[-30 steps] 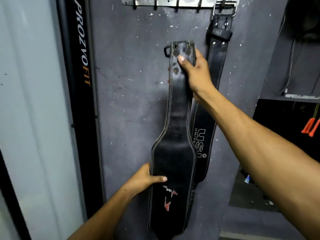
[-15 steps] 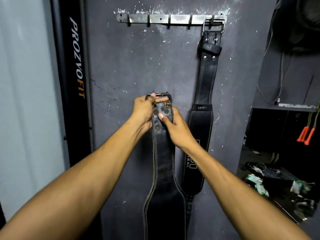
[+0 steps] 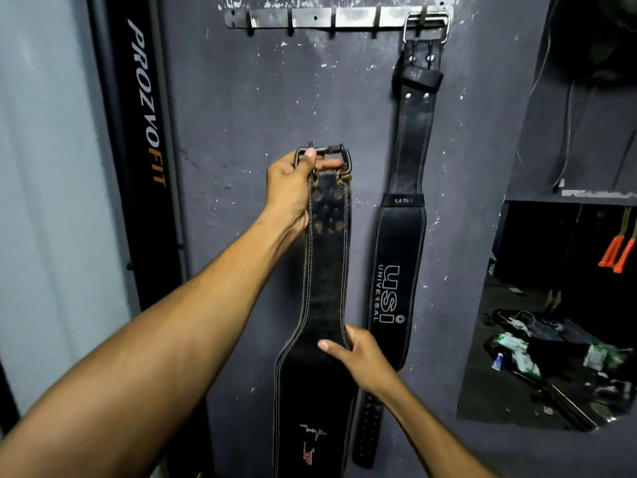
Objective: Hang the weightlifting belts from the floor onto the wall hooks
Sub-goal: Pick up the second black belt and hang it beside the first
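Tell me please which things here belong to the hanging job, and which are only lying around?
Belong to the job:
- belt in hand, left hand at its buckle, right hand lower down
- hook rail
- hung belt, already on the rightmost hook

Only lying around:
- black banner
- orange handles
- clutter on the floor

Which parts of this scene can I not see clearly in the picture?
- Head view: the lower end of the worn black leather belt is cut off by the bottom edge.
- Its dark metal buckle is partly covered by the left hand.
- The right hand hides its own fingers behind that belt.
- Items on the dark floor at right are too blurred to identify.
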Demonstrator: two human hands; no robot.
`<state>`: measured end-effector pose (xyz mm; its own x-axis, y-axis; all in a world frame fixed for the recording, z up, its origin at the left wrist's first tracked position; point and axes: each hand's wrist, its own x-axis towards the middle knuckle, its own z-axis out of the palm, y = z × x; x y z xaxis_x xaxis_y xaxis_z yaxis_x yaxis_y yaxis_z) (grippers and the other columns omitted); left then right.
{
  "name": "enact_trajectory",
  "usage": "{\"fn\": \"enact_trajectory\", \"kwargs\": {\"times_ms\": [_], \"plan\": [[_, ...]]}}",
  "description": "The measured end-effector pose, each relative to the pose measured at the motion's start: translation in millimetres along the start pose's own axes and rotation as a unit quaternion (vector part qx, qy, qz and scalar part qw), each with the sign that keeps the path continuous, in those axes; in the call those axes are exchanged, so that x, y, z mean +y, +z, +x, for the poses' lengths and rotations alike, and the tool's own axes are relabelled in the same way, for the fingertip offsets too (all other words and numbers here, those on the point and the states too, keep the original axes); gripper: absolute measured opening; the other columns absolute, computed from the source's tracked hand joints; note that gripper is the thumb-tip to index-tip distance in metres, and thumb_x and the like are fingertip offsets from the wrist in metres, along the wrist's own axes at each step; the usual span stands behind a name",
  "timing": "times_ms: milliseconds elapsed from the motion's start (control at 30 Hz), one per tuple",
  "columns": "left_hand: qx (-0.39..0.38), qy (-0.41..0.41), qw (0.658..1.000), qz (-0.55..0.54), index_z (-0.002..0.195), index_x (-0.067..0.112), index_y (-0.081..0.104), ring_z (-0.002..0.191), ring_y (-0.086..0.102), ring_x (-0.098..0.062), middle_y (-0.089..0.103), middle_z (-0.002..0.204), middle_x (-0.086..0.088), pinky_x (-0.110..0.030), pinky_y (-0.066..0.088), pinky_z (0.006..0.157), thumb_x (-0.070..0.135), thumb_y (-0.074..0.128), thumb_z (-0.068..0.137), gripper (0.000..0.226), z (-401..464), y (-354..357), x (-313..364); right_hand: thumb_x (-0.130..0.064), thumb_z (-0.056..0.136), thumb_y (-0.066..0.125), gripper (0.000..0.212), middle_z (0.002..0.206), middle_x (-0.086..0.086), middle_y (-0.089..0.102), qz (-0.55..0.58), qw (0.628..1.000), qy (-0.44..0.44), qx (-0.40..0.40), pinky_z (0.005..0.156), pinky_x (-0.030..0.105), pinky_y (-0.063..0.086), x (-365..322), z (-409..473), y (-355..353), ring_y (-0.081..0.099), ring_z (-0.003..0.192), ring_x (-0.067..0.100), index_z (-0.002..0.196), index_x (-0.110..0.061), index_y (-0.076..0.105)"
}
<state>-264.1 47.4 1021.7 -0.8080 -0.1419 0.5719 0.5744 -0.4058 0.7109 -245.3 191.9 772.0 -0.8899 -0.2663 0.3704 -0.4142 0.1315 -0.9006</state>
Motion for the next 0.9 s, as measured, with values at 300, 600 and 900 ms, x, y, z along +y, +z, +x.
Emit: {"fn": "enact_trajectory", "kwargs": {"times_ms": [300, 600, 900], "plan": [[-0.004, 0.01, 1.0, -0.008, 0.103, -0.009, 0.064, 0.062, 0.073, -0.026, 0.078, 0.08, -0.015, -0.042, 0.063, 0.068, 0.007, 0.042, 0.108, 0.027, 7, -6, 21, -0.001, 0.09, 0.076, 0.034, 0.118, -0.002, 0.079, 0.038, 0.994, 0.102, 0.03, 0.098, 0.027, 0.058, 70, -55, 16, 0.073, 0.116, 0.021, 0.118, -0.02, 0.073], [-0.029, 0.004, 0.999, -0.019, 0.094, 0.0, 0.067, 0.06, 0.073, -0.022, 0.078, 0.076, -0.01, -0.037, 0.064, 0.062, 0.009, 0.044, 0.108, 0.029, 9, -12, 15, -0.04, 0.097, 0.066, 0.035, 0.114, -0.026, 0.074, 0.032, 0.998, 0.005, 0.053, 0.091, 0.005, 0.048, -27, 11, 3, 0.065, 0.109, -0.015, 0.13, -0.04, 0.055], [-0.09, 0.02, 0.996, -0.005, 0.091, 0.005, 0.063, 0.073, 0.074, -0.026, 0.073, 0.087, -0.017, -0.04, 0.063, 0.075, 0.013, 0.048, 0.108, 0.024, 36, 20, 7, -0.031, 0.108, 0.052, 0.028, 0.105, -0.01, 0.078, -0.086, 0.908, -0.286, 0.293, 0.089, 0.026, 0.055, -221, 137, -47, 0.072, 0.102, 0.008, 0.126, -0.015, 0.064]]}}
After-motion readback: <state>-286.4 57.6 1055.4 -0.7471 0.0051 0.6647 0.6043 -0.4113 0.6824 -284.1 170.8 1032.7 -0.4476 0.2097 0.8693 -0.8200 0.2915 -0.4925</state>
